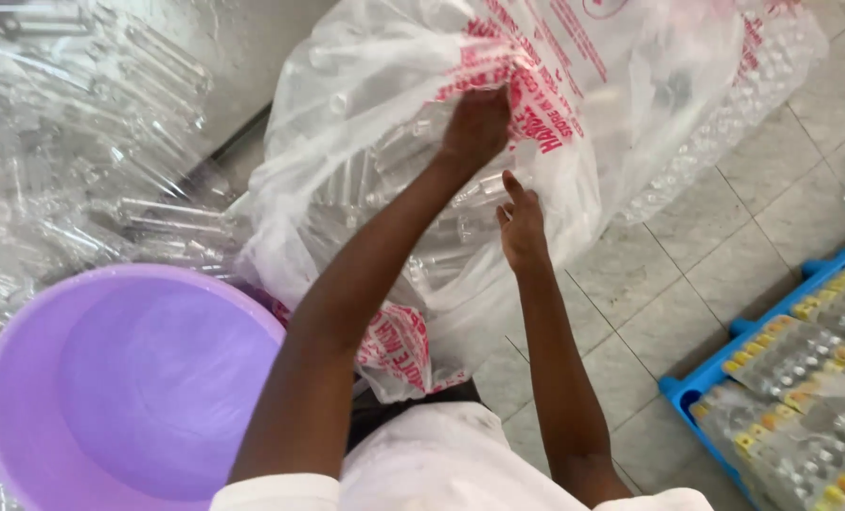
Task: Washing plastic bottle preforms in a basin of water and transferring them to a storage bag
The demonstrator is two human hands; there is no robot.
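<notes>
A big clear plastic bag point(574, 114) with red print stands in front of me, full of clear empty plastic bottles point(413, 161). My left hand point(477, 125) is closed on the bag's film near its upper part, fingers curled into the plastic. My right hand point(521, 225) rests lower against the bag, fingers apart and pointing up, touching the film. Both forearms reach up from the bottom of the view.
A round purple basin point(25, 378) sits at lower left. More clear bottles in plastic wrap point(72, 151) pile up at left. A blue pallet point(702, 383) holds shrink-wrapped packs of capped bottles point(801, 378) at lower right. Grey floor tiles point(687, 284) lie between.
</notes>
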